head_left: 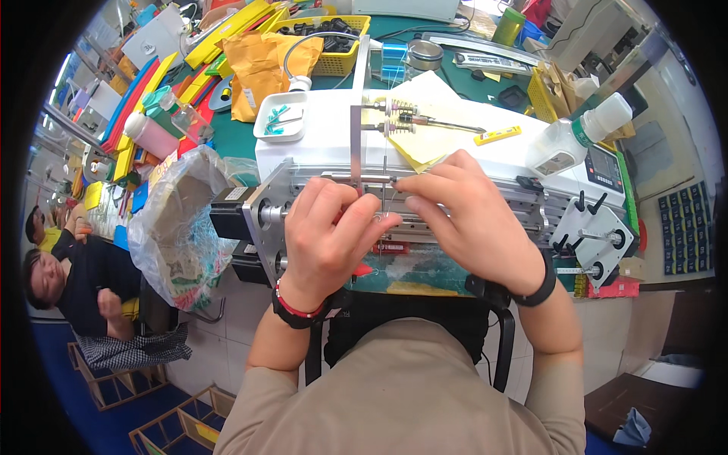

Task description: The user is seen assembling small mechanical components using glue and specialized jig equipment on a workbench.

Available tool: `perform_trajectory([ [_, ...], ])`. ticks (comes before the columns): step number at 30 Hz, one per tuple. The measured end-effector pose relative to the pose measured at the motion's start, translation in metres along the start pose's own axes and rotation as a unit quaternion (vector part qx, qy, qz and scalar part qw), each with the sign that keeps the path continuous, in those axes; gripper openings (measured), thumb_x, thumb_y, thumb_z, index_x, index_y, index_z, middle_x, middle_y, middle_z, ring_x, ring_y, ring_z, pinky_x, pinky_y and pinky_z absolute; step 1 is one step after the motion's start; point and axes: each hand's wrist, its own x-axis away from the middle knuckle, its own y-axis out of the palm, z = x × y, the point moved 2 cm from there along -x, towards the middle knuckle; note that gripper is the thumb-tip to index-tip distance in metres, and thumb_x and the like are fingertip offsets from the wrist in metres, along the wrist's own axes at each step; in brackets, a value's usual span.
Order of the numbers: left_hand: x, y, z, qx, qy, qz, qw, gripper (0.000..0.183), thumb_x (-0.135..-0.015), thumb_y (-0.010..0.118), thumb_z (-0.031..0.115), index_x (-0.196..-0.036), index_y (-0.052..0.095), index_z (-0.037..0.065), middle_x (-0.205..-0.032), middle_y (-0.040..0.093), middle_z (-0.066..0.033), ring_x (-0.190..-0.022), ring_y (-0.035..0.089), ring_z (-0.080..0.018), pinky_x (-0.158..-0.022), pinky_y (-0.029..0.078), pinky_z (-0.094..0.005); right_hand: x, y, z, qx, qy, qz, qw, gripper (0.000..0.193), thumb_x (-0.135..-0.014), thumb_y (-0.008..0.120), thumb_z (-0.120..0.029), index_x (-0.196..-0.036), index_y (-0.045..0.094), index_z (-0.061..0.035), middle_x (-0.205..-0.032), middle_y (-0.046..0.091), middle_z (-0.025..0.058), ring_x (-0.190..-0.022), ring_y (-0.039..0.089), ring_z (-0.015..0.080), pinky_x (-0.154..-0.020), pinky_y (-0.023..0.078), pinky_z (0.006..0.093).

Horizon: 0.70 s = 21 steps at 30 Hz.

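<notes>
Both hands work at a bench machine with silver metal rails (504,214) and a black motor (231,214) at its left end. My left hand (322,235) has its fingers curled in, thumb and forefinger together beside a thin upright rod (384,174). Whatever lies in that pinch is too small to make out. From the right, my right hand (478,227) brings its bent forefinger and thumb close together at the end of a short horizontal metal rod (353,179). Fine thread seems to run between the hands; what the right fingertips grip is unclear.
Behind the rails, spring-loaded tensioners (390,106) stick out from an upright metal bar (356,144). A screwdriver (444,123) lies on yellow paper. A white tray (280,116), a clear bottle (580,136) and a plastic bag (182,227) surround the machine. Another person (91,284) sits at left.
</notes>
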Motion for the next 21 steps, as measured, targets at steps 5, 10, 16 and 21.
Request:
perform_trajectory([
  [5, 0.005, 0.0, 0.001, 0.002, -0.007, 0.028, 1.0, 0.038, -0.069, 0.101, 0.015, -0.099, 0.077, 0.008, -0.091, 0.061, -0.0038, -0.081, 0.057, -0.0257, -0.067, 0.046, -0.0378, -0.018, 0.001, 0.003, -0.053, 0.026, -0.134, 0.989, 0.013, -0.094, 0.078, -0.006, -0.104, 0.074, -0.0003, -0.094, 0.068, 0.0162, -0.098, 0.06, 0.0365, -0.087, 0.052, 0.0456],
  [10, 0.016, -0.002, 0.021, -0.032, 0.007, 0.047, 0.998, 0.031, -0.067, 0.09, 0.004, -0.096, 0.082, 0.011, -0.096, 0.06, -0.002, -0.089, 0.058, -0.0246, -0.076, 0.048, -0.0395, 0.012, 0.011, -0.021, -0.035, -0.136, -0.006, 0.99, 0.008, -0.089, 0.075, -0.004, -0.092, 0.068, -0.0012, -0.088, 0.067, 0.0143, -0.091, 0.06, 0.0359, -0.084, 0.053, 0.0464],
  [16, 0.056, -0.016, 0.032, -0.072, -0.131, 0.082, 0.985, 0.01, -0.089, 0.082, 0.001, -0.095, 0.076, 0.007, -0.099, 0.062, -0.009, -0.097, 0.056, -0.0325, -0.085, 0.046, -0.0442, 0.086, 0.049, -0.038, -0.093, -0.132, 0.06, 0.985, 0.013, -0.087, 0.081, -0.004, -0.092, 0.07, -0.0031, -0.085, 0.065, 0.0099, -0.086, 0.061, 0.0325, -0.079, 0.053, 0.0422],
  [21, 0.012, -0.032, 0.025, -0.073, -0.138, 0.029, 0.987, 0.007, -0.097, 0.074, 0.007, -0.096, 0.068, 0.005, -0.099, 0.059, -0.0125, -0.099, 0.053, -0.0353, -0.09, 0.042, -0.0464, 0.159, 0.09, -0.018, -0.175, 0.026, 0.014, 0.984, 0.011, -0.09, 0.084, -0.008, -0.092, 0.073, -0.0044, -0.085, 0.068, 0.0079, -0.085, 0.062, 0.0315, -0.079, 0.053, 0.0428],
])
